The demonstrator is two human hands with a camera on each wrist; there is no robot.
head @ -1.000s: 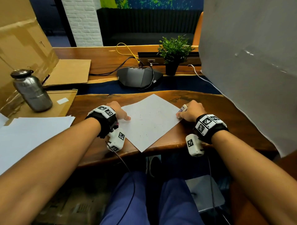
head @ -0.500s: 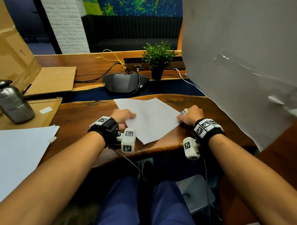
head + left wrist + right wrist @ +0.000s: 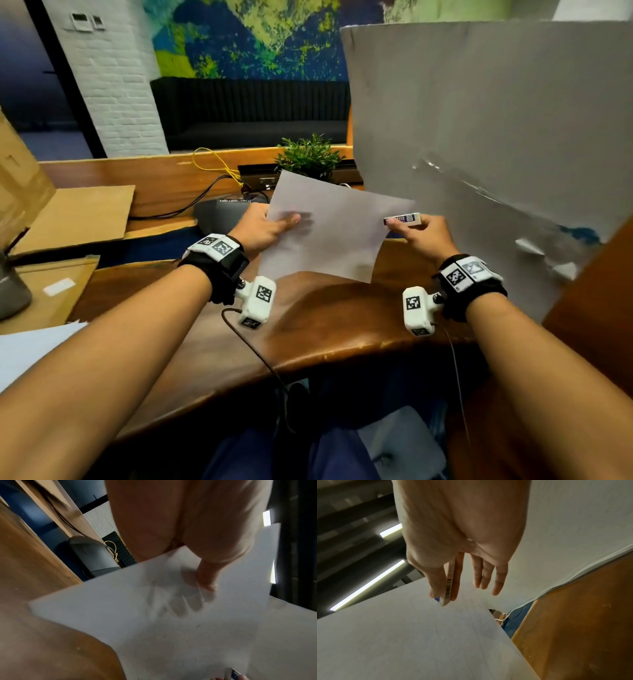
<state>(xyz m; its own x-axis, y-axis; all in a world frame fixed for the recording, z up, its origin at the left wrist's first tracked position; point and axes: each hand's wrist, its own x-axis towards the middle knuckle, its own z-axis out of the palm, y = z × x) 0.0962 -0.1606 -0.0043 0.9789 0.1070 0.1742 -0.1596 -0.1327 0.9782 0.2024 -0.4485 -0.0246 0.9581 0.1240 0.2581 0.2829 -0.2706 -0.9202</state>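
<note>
The paper sheet [image 3: 329, 226] is now lifted off the worktop [image 3: 325, 318], its left edge pinched by the left hand [image 3: 260, 226]. The right hand [image 3: 418, 233] pinches an eraser [image 3: 402, 218] beside the sheet's right edge. Erasing is likely done.

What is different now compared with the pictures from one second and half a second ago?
The left hand took hold of the sheet of paper, which lay flat on the wooden table, and lifted it clear of the table, thumb on top and fingers beneath. The right hand rose with it. Unchanged: the right hand pinches the eraser at the sheet's right edge.
</note>
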